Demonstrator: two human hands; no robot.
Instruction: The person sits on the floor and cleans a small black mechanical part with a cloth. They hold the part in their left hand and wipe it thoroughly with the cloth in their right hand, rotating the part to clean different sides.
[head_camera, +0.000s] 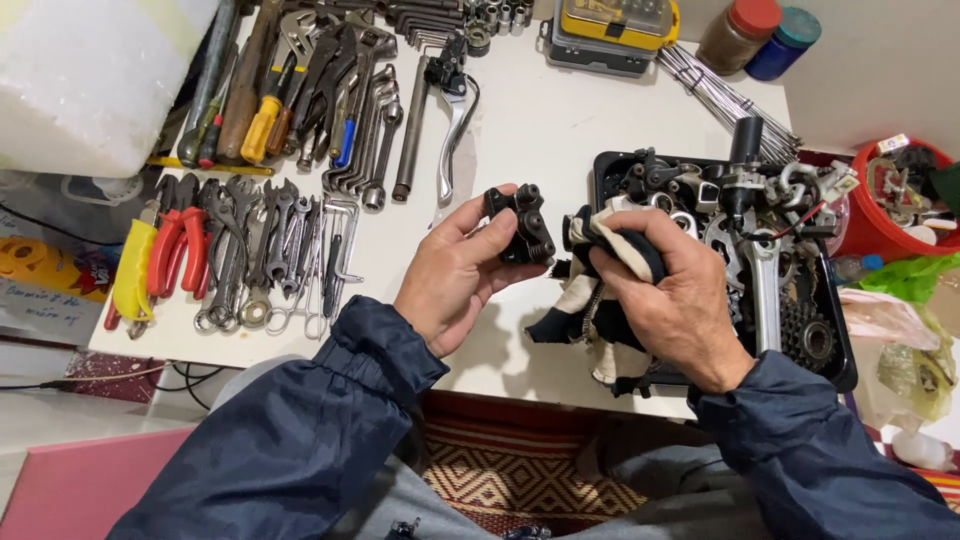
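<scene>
- While held over the white table (560, 130), a small black brake caliper (524, 222) sits pinched between thumb and fingers of the left hand (455, 275), fingers curled round it.
- Right hand (672, 300) closed on a black-and-white rag (592, 290), bunched just beside the caliper; rag tail hangs down to the table edge.
- Black tray (838, 340) right of the hands, full of bike parts: cogs, crank arm, chainring.
- Silver brake lever (452, 120) lies above the caliper, near it.
- Wrenches (268, 250) and red-handled pliers (178, 250) in rows far left.
- Bundle of spokes (720, 95) top right, red tub (865, 225) at right edge.
- Dark blue jacket sleeves on both arms.
</scene>
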